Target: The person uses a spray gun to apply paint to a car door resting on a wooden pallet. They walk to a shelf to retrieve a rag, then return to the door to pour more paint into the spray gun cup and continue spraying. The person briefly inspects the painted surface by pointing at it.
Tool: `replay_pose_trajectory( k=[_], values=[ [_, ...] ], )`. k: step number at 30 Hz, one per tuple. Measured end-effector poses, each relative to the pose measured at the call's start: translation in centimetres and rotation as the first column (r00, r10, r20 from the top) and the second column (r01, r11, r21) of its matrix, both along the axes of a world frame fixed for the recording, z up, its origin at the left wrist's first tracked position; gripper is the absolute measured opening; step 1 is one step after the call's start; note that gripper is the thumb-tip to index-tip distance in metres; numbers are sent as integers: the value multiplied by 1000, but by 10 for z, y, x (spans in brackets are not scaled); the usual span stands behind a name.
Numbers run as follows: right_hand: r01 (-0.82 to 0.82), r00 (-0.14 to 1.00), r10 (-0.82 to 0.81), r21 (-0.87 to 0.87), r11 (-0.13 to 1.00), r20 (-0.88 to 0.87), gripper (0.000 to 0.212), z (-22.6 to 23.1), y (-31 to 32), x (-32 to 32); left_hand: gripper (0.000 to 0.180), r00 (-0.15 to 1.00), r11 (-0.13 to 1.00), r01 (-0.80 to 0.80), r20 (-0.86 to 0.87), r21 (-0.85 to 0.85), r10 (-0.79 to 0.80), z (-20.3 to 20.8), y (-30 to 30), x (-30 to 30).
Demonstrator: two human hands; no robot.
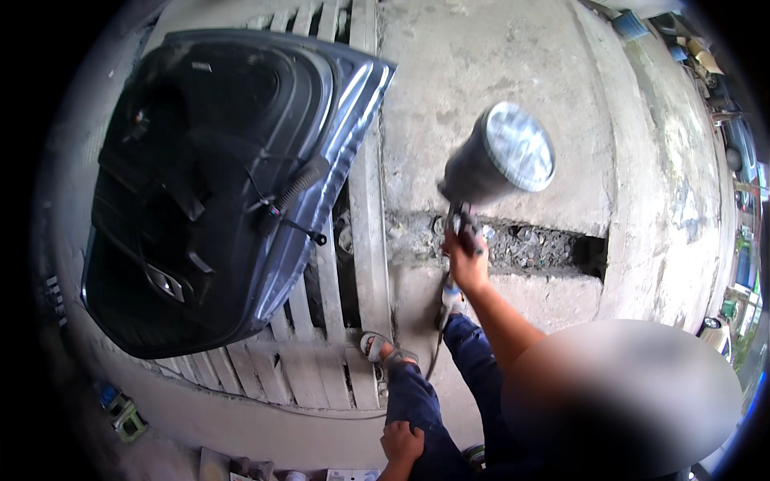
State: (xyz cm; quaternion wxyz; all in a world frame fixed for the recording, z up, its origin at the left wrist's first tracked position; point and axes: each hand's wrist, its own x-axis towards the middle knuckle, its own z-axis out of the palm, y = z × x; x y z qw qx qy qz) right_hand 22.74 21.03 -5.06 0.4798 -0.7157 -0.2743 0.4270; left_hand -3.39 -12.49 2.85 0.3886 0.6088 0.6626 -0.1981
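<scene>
My right hand (469,256) grips a spray gun (459,215), its fingers wrapped around the handle. A large dark cup (481,164) with a shiny, pale round top sits on the gun. Below the handle a dark hose (439,345) runs down past my feet. To the left lies a dark car door (353,152), its black inner panel facing up, with a ribbed cable sleeve (298,183) at its edge. The gun is apart from the door. My left hand (403,441) rests by my left thigh, fingers curled, with nothing seen in it.
Concrete slats with gaps (325,297) lie under and beside the door. A rubble-filled trench (533,250) cuts the concrete floor (497,48) ahead of my feet. A green object (128,421) stands at lower left. Parked vehicles (738,144) line the far right. A blurred oval hides the lower right.
</scene>
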Motion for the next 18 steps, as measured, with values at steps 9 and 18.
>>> replay_pose_trajectory(
  k=[9, 18],
  values=[
    [-145, 969, 171, -147, 978, 180, 23, 185, -149, -30, 64, 938, 879, 324, 237, -350, -252, 75, 3, -42],
    [-208, 976, 207, 1, 978, 68, 25, 321, -234, -10, 61, 885, 728, 320, 465, -607, -1, 124, -23, -118]
  ],
)
